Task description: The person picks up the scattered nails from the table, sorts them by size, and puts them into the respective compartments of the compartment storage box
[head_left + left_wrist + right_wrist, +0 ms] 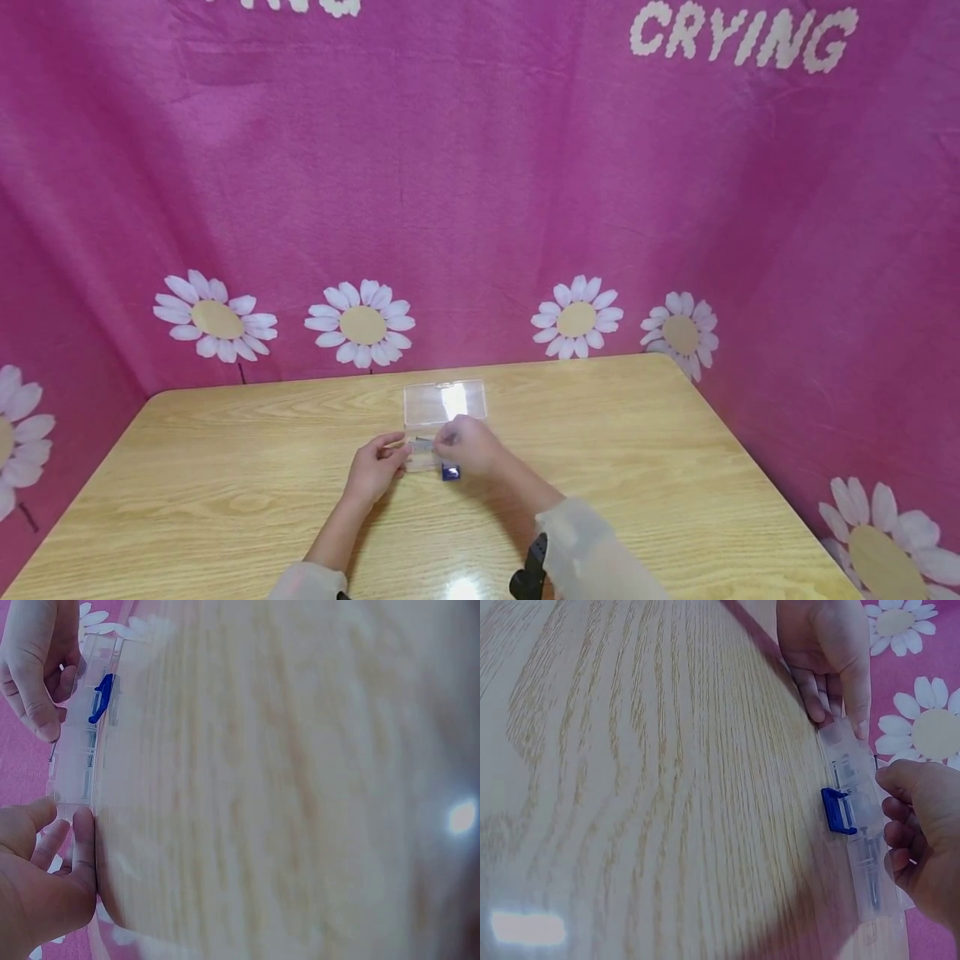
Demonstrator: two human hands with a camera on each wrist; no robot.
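A small clear plastic box (422, 461) lies on the table with its clear lid (431, 406) swung back and a blue latch (838, 811) on its near side. Thin metal pieces (872, 874) show through its wall. My left hand (372, 472) grips the box's left end, thumb on one side and fingers on the other. Over the box, my right hand (468, 444) pinches a thin, dark, nail-like pin (52, 751) between thumb and forefinger. The pin's other end is hidden by the fingers; whether it is a nail or a screw I cannot tell.
The box stands toward the back of a light wooden table (637, 483). Behind and beside the table hangs a pink cloth (480, 208) printed with white daisies and lettering. Bright lamp reflections lie on the tabletop.
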